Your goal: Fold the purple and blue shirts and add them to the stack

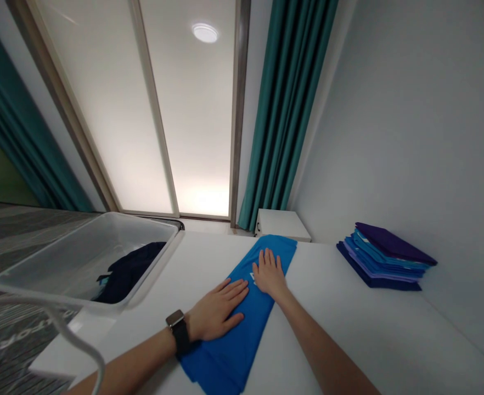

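Note:
A blue garment point(246, 334), folded lengthwise into a long strip, lies on the white table point(308, 318). My left hand point(215, 310), with a dark watch point(178, 329) on its wrist, rests flat on the garment's left side, fingers stretched out. Farther up the strip, my right hand point(270, 273) is laid flat on the cloth with its fingers spread. A small white mark on the fabric shows between the two hands, partly covered by the right one. Neither hand grips anything.
A stack of folded purple and blue clothes point(384, 258) sits at the table's right, near the wall. On the left stands a translucent plastic tub point(52, 280) holding dark clothes point(133, 271). A grey cable point(75, 340) curves across the lower left. A white cabinet point(283, 224) stands behind the table.

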The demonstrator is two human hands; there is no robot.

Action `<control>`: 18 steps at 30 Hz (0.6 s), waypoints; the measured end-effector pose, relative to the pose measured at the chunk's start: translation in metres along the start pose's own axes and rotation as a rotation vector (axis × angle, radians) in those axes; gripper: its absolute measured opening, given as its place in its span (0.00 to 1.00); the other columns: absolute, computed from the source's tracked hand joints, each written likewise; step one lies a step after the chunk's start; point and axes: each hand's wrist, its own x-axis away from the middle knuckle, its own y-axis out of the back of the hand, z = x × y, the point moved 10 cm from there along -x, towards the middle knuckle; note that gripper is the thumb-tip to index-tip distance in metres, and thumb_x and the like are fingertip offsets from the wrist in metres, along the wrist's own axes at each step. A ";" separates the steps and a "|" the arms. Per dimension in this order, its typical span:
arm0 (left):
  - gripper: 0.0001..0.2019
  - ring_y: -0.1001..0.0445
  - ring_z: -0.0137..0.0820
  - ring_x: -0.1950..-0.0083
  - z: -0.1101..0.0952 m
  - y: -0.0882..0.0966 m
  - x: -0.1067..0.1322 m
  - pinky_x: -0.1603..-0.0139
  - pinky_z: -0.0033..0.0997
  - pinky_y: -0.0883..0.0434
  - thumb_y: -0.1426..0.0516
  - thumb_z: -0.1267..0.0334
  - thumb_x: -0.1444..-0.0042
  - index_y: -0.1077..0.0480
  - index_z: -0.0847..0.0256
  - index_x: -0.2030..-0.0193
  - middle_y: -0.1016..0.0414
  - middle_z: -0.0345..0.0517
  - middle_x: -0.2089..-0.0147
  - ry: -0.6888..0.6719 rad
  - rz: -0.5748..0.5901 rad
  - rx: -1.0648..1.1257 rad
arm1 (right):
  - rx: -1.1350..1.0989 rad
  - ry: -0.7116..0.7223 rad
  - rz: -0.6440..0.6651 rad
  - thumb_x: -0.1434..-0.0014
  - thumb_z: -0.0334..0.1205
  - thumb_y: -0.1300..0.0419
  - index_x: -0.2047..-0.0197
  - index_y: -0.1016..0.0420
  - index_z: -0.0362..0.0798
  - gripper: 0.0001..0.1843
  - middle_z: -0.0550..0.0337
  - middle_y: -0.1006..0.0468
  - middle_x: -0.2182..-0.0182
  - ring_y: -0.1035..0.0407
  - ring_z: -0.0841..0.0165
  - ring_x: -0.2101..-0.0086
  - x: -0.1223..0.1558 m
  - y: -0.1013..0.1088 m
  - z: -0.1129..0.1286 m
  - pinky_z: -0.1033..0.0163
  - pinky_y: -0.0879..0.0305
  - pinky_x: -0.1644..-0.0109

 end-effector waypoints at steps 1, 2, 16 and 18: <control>0.30 0.52 0.40 0.27 -0.001 -0.002 0.000 0.27 0.48 0.54 0.55 0.50 0.32 0.56 0.56 0.27 0.54 0.49 0.27 0.015 -0.014 -0.007 | 0.002 0.023 0.006 0.32 0.49 0.63 0.30 0.55 0.31 0.36 0.37 0.56 0.31 0.61 0.52 0.32 -0.002 0.000 0.001 0.44 0.68 0.32; 0.30 0.52 0.40 0.27 -0.002 -0.003 0.000 0.27 0.48 0.54 0.55 0.50 0.32 0.56 0.56 0.27 0.54 0.49 0.27 0.029 -0.032 -0.014 | 0.005 0.044 0.010 0.32 0.49 0.63 0.30 0.55 0.32 0.36 0.37 0.56 0.31 0.62 0.52 0.32 -0.003 0.000 0.002 0.45 0.68 0.32; 0.31 0.51 0.42 0.27 -0.022 -0.023 -0.011 0.29 0.52 0.52 0.61 0.47 0.32 0.49 0.64 0.29 0.49 0.54 0.28 0.329 -0.214 -0.088 | 0.026 0.399 0.049 0.32 0.52 0.66 0.29 0.54 0.35 0.37 0.43 0.57 0.30 0.65 0.59 0.31 -0.025 -0.007 0.024 0.49 0.69 0.30; 0.31 0.52 0.42 0.27 -0.025 -0.024 -0.012 0.29 0.53 0.52 0.61 0.47 0.32 0.49 0.64 0.29 0.49 0.54 0.28 0.340 -0.229 -0.087 | 0.025 0.415 0.067 0.32 0.52 0.66 0.29 0.55 0.34 0.37 0.43 0.57 0.30 0.65 0.59 0.31 -0.025 -0.005 0.026 0.50 0.68 0.30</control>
